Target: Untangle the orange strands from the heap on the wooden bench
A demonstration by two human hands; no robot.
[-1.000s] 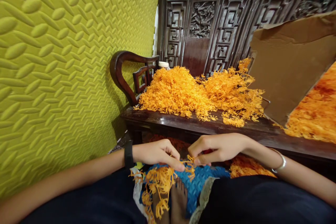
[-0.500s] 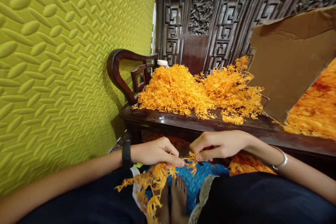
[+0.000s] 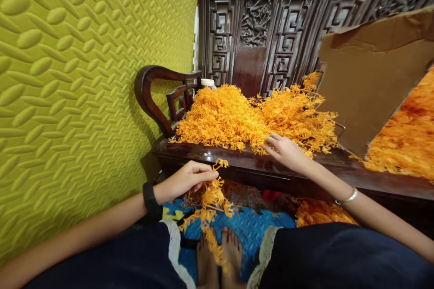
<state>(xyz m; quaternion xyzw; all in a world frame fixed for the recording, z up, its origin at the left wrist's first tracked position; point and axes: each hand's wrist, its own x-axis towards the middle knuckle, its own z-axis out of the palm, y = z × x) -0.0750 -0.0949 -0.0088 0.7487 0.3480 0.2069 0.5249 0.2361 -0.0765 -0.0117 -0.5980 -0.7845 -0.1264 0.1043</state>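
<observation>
Orange strand [image 3: 213, 195] hangs lengthwise downward from left hand [image 3: 186, 181].

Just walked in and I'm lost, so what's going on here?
A person's left hand pinches a hanging cluster of orange strands over the blue mat. The right hand is out at the front of the orange heap on the dark wooden bench; whether it grips anything is unclear.

Yr strands [image 3: 213, 196] look matt, rough & frilly; yr tabletop [image 3: 183, 150] is glossy wood, w/ carved, polished wood backrest [image 3: 250, 70]. You've also got matt cardboard [image 3: 366, 76], embossed foam-like wall covering [image 3: 84, 99], shiny metal bangle [image 3: 349, 197], matt cloth garment [image 3: 101, 253].
</observation>
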